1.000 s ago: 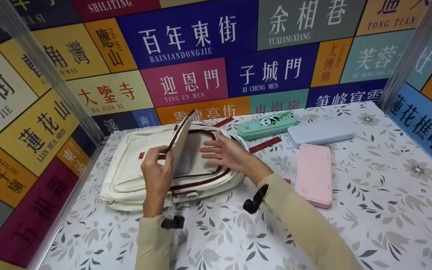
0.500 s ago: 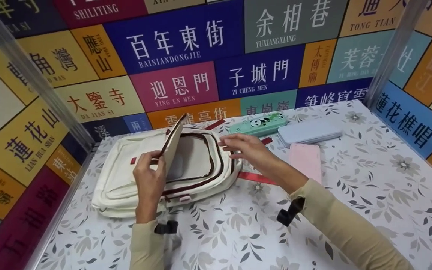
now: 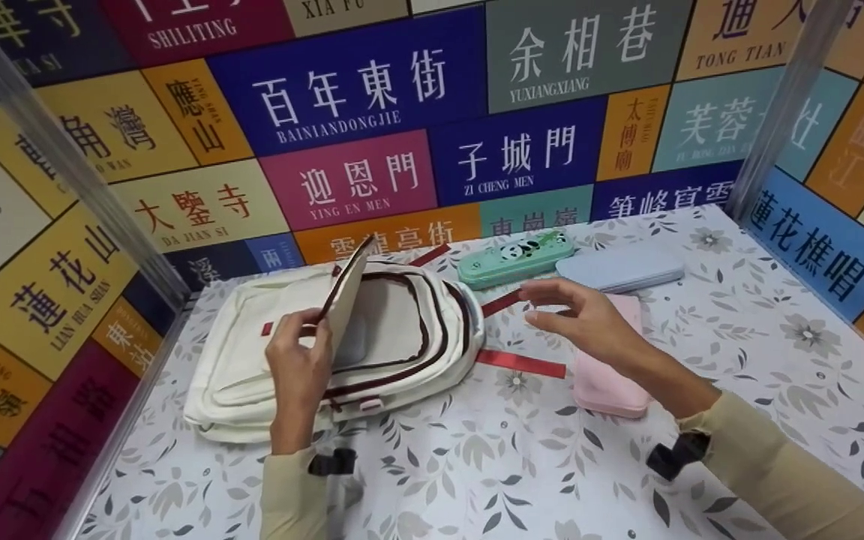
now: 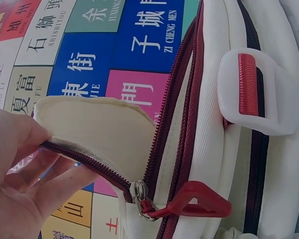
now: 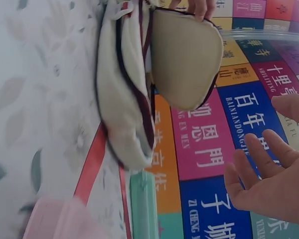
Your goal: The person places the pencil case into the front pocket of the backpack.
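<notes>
A cream backpack (image 3: pixel 237 360) with dark red zips lies on the table, its front pocket unzipped. My left hand (image 3: pixel 300 360) pinches the edge of the raised pocket flap (image 3: pixel 343 289); the left wrist view shows thumb and fingers on the zip edge of that flap (image 4: pixel 94 122), near a red zip pull (image 4: pixel 197 199). In the air right of the backpack is my right hand (image 3: pixel 582 319), holding nothing, fingers loosely bent. Below it in the head view lies a pink pencil case (image 3: pixel 612 386), partly hidden by the hand.
A green pencil case (image 3: pixel 516 259) with pandas and a pale blue case (image 3: pixel 619 266) lie at the back right. Red strips (image 3: pixel 522 364) lie beside the backpack. A wall of coloured signs (image 3: pixel 357 180) stands behind the table.
My right hand has moved out from over the pocket opening, rightward to above the pink case. The left hand still holds the flap up. The head view has shifted slightly.
</notes>
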### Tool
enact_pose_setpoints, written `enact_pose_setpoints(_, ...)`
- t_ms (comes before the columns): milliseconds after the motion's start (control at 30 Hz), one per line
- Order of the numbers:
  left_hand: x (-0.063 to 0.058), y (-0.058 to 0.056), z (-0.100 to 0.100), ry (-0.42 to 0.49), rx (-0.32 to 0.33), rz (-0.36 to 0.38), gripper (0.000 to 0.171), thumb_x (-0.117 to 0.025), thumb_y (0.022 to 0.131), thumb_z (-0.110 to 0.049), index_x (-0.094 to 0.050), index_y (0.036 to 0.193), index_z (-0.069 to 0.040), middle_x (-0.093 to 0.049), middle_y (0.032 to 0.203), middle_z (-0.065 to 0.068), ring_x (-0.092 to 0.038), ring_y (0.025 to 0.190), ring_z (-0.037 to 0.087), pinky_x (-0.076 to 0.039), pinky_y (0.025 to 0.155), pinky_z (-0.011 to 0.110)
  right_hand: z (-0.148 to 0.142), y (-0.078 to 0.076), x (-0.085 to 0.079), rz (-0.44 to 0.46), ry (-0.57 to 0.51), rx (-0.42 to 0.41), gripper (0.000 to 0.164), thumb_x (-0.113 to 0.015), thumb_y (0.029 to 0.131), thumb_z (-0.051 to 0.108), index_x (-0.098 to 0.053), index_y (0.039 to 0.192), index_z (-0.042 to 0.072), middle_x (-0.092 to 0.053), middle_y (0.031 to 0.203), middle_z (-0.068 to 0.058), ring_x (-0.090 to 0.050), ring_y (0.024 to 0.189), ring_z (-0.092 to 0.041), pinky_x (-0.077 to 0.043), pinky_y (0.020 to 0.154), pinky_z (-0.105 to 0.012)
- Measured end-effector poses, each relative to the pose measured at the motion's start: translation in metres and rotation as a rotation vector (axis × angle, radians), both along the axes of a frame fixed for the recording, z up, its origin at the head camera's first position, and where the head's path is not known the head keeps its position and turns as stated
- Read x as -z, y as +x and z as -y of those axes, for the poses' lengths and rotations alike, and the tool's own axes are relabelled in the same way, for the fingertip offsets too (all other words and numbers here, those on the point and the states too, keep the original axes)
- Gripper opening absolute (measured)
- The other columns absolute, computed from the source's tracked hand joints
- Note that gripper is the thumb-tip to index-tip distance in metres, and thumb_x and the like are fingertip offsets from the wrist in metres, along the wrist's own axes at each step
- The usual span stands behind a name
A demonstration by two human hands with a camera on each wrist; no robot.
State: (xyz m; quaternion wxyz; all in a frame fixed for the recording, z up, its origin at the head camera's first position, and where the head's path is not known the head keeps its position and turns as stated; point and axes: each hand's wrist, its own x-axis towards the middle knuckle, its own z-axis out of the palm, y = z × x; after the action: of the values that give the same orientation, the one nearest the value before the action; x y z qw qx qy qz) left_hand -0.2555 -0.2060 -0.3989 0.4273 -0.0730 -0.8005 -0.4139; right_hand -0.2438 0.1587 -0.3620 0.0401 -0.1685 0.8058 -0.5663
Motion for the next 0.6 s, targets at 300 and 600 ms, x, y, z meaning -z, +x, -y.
enact_pose_setpoints(300,0.0,0.001,0.002,0.017,0.024,0.014,0.009,-0.062,0.078,0.002,-0.067,0.086,0.001,-0.063,0.081,0.016,-0.061,0.068,0.026,-0.052,0.064,0.046,-0.026,0.021,0.032,-0.139,0.252,0.251,0.069,-0.067,0.078,0.047,-0.042,0.134,0.016,-0.041,0.137,-0.011,-0.037,0.127,-0.032,-0.032,0.101,-0.056)
enact_pose_setpoints(600,-0.001,0.002,0.0,-0.018,0.024,0.03,0.009,-0.062,0.08,0.0,-0.067,0.087,-0.001,-0.064,0.082,0.014,-0.061,0.069,0.024,-0.052,0.064,0.038,-0.038,0.029,0.054,-0.188,0.405,0.445,0.087,-0.073,0.071,0.049,-0.032,0.138,0.011,-0.028,0.141,-0.021,-0.032,0.123,-0.043,-0.026,0.096,-0.062)
